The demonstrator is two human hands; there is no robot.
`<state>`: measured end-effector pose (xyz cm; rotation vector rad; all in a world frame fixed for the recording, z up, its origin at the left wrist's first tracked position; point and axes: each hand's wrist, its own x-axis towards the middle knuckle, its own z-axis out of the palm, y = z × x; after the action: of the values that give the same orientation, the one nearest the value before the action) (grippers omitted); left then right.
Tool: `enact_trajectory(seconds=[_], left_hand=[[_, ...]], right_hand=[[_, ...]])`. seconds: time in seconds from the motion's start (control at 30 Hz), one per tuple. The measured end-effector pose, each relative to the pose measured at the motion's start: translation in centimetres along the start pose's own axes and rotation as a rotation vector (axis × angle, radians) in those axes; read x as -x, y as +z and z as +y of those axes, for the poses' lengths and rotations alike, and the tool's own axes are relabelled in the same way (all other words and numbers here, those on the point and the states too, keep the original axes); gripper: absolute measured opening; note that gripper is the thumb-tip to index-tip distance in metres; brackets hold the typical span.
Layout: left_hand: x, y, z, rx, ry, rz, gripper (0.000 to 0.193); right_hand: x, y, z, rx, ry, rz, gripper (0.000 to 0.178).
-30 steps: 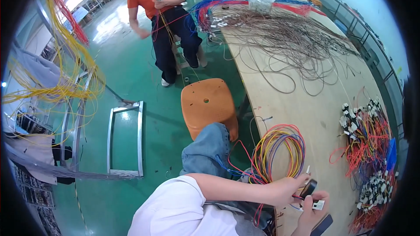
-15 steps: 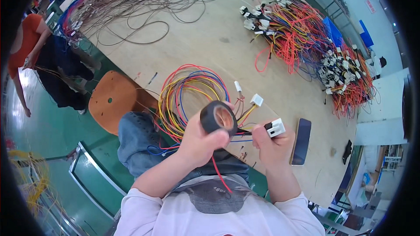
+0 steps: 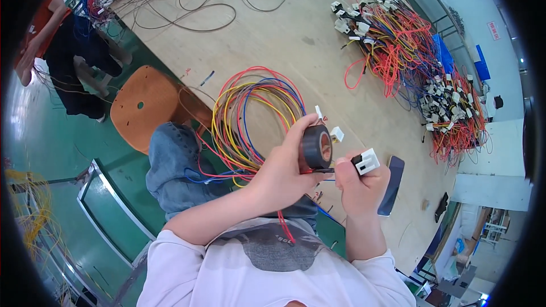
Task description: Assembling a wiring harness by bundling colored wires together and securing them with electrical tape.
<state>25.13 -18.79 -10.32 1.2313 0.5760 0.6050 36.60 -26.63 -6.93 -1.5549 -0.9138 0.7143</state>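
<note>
My left hand (image 3: 284,173) is closed around a roll of black electrical tape (image 3: 316,146), its hollow core facing right. Just right of it, my right hand (image 3: 362,187) grips a wire harness end, with a white plug connector (image 3: 367,161) sticking out above the fist. A short black-wrapped stretch runs between the two hands. Behind my left hand lies a coiled wire bundle (image 3: 223,115) of red, yellow, blue and brown wires. Two smaller white connectors (image 3: 337,134) show beyond the tape. Red wire ends (image 3: 286,230) hang below my left wrist.
A dark phone (image 3: 391,186) lies right of my right hand. Large piles of finished-looking harnesses (image 3: 392,45) fill the far right of the table (image 3: 273,34); loose brown wires (image 3: 199,0) cover the far left. An orange chair (image 3: 139,105) and another person (image 3: 42,40) are at the left.
The tape roll has turned and moved right, close to my right hand. My left hand has followed it, while the right hand keeps its grip on the harness. My view has shifted slightly.
</note>
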Motion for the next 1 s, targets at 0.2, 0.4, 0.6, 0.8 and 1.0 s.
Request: enact_trajectory(seconds=[0.2, 0.4, 0.6, 0.8, 1.0], left_hand=[[0.4, -1.8, -1.1, 1.019, -0.226, -0.218, 0.053], [-0.3, -2.7, -1.9, 0.241, 0.379, -0.437, 0.053], [0.8, -0.8, -0.3, 0.113, 0.246, -0.022, 0.012], [0.1, -0.1, -1.4, -0.054, 0.363, -0.067, 0.012], [1.0, 0.6, 0.2, -0.331, 0.34, -0.061, 0.039]], right_hand=[[0.0, -0.1, 0.0, -0.199, -0.046, 0.088, 0.012], [-1.7, -1.2, -0.7, -0.246, 0.073, 0.124, 0.01], [-1.1, 0.6, -0.6, -0.028, -0.045, 0.062, 0.008], [-0.6, -1.1, 1.7, 0.088, -0.203, -0.2, 0.012], [-0.1, -0.8, -0.1, 0.327, -0.205, -0.106, 0.023]])
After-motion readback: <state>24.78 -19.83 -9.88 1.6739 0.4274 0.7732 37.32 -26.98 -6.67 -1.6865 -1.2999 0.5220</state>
